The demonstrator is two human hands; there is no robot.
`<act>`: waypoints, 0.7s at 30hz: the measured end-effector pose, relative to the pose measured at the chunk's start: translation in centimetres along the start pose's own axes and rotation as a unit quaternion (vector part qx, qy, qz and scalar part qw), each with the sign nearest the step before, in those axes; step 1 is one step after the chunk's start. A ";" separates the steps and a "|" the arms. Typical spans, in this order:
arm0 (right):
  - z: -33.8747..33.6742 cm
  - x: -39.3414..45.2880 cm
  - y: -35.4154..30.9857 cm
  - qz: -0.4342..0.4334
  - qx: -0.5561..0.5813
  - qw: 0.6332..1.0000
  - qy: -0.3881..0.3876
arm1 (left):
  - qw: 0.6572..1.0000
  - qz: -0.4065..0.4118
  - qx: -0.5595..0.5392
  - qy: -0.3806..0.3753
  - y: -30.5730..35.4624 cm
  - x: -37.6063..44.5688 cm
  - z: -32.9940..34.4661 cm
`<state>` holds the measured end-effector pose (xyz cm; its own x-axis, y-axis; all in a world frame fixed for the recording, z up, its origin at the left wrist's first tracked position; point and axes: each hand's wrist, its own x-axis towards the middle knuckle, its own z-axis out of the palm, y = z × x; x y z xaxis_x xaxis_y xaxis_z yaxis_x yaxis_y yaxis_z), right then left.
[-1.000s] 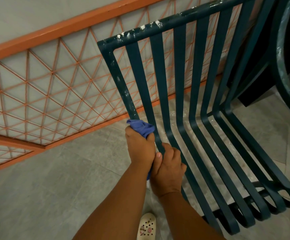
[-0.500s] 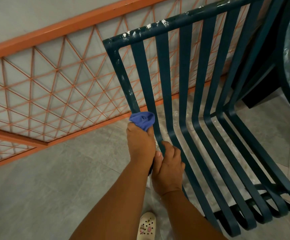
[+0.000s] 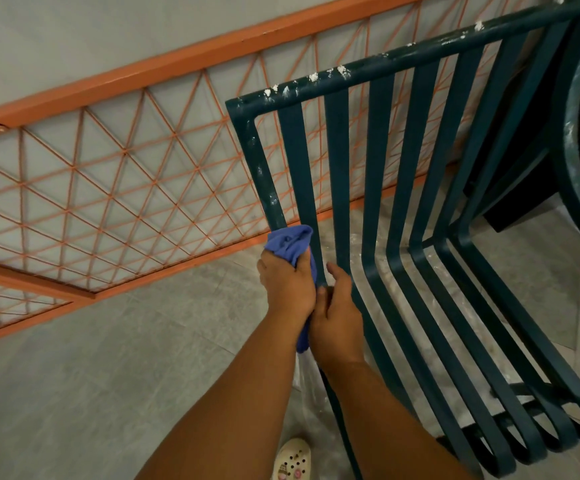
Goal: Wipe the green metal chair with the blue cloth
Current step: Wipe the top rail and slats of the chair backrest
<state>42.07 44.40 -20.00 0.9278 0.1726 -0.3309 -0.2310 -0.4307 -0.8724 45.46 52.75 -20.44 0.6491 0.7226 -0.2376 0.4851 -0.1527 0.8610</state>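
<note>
Grey tile floor (image 3: pixel 108 358), orange railing (image 3: pixel 108 188) (lattice); left hand (image 3: pixel 286 284) fisted round blue cloth (image 3: pixel 290 242) on green metal chair (image 3: pixel 378 209).

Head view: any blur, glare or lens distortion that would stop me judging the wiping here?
Head view: sharp, no motion blur on the left hand or blue cloth; light is soft and even, no glare on the green chair; wide-angle bending curves the orange railing; white specks on the chair's top bar read clearly.
</note>
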 end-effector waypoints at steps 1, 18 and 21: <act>0.2 -0.7 0.2 -0.014 0.013 1.000 -0.001 | 0.999 -0.011 0.028 0.028 0.6 0.0 0.2; 1.5 -1.5 1.1 -0.077 -0.072 0.992 0.062 | 0.976 0.156 0.085 0.127 4.1 5.3 -1.2; 1.1 0.0 -0.5 -0.074 -0.061 0.994 0.056 | 0.984 0.130 0.085 0.092 3.3 5.0 -1.5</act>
<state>41.91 45.54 -19.97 0.9774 0.1446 -0.1545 -0.0595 -0.5129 -0.8564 49.44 56.90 -18.15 0.6547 0.7517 0.0792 0.4181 -0.4475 0.7905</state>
